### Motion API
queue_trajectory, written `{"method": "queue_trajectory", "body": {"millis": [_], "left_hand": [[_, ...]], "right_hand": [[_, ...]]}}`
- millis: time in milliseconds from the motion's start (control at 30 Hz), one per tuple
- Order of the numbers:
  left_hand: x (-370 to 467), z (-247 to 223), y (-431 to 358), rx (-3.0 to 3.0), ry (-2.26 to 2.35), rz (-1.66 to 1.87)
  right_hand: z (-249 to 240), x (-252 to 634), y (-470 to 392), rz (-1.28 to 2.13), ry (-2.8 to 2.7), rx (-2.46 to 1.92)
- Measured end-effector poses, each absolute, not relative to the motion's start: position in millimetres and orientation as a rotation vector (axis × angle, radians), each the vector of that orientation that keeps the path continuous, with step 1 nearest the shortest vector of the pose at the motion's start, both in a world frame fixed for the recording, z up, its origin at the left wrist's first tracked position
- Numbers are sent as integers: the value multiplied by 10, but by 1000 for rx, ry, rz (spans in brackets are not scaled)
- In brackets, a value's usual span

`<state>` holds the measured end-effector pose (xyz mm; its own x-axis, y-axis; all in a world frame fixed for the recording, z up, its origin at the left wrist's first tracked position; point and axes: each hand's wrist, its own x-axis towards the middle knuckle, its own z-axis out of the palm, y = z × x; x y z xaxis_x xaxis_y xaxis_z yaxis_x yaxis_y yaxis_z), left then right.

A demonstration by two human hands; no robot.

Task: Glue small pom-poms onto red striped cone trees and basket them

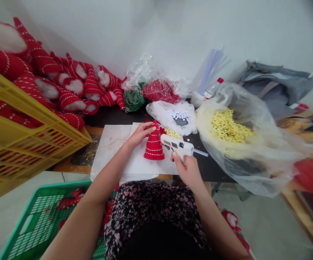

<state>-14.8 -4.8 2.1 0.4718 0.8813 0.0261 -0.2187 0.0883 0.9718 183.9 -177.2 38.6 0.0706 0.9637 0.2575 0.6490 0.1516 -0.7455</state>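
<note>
A red cone-shaped knitted hat (154,146) with white stitched bands lies on the white paper (113,144). My left hand (142,133) has its fingers closed about the hat's narrow top. In my right hand (188,169) is a white hot glue gun (179,145), its nozzle pointing left at the hat's right side. A clear glue stick (201,152) sticks out of the gun's rear. Small yellow pieces (172,133) lie just beyond the gun. Whether the nozzle touches the fabric I cannot tell.
Behind the paper lies a bag of small white pieces (182,115); a bag of yellow pieces (232,128) stands right. Green (134,100) and red bundles (160,91) rest at the back. A yellow crate (23,133) of stuffed red hats is left; a green basket (34,216) sits below.
</note>
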Motion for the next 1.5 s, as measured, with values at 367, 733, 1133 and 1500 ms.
{"method": "queue_trajectory", "body": {"millis": [367, 733, 1133, 1500], "left_hand": [[-155, 39, -61, 1207, 713, 919], [-140, 73, -62, 1166, 708, 917], [-147, 61, -56, 1205, 705, 913], [-146, 80, -74, 1204, 721, 916]], "right_hand": [[347, 1887, -1815, 448, -1653, -1596], [430, 1847, -1730, 422, -1562, -1535], [377, 1795, -1643, 414, -1621, -1594], [348, 1814, -1660, 437, -1628, -1597]]}}
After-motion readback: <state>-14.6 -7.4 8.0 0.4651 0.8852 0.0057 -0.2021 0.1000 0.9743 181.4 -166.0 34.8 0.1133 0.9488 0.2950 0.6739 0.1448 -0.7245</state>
